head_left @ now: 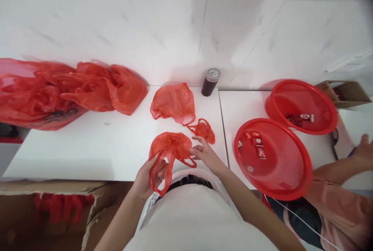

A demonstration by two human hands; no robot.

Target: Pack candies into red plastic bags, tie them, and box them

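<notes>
Between your hands: one red bag (pixel 171 146), bunched. Your left hand (pixel 147 177) clenched its hanging handles; your right hand (pixel 205 154) pinched its right edge. Bag's length ran up-right from left grip.

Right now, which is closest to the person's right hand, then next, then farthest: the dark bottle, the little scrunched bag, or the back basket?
Measured from the right hand, beside the red bag that the left hand grips:
1. Little scrunched bag, just beyond it.
2. Dark bottle, straight back by the wall.
3. Back basket, far right by the wall.
</notes>
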